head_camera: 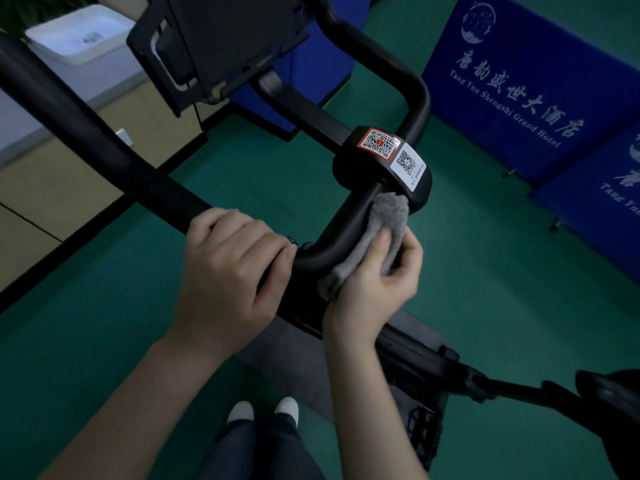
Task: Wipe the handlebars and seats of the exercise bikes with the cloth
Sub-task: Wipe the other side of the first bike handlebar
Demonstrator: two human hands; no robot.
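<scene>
- Currently the left hand [228,268] grips the black handlebar [86,133], fingers curled over the tube near its inner bend
- The right hand [377,282] holds a grey cloth [391,220], thumb on top and fingers curled round it, so both hands are closed on something
- The cloth is pressed against the curved part of the handlebar, its upper edge touching the central clamp [349,178]
- Two QR-code stickers [391,152] sit side by side on top of the clamp, one red-bordered, one white
- A dark console [221,39] stands tilted above the bars
- What looks like the seat [613,400] shows at the lower right edge, partly cut off
- Blue banners [519,81] with white lettering stand on the green floor [104,341] to the right
- White shoe tips [263,410] show below, between the forearms
</scene>
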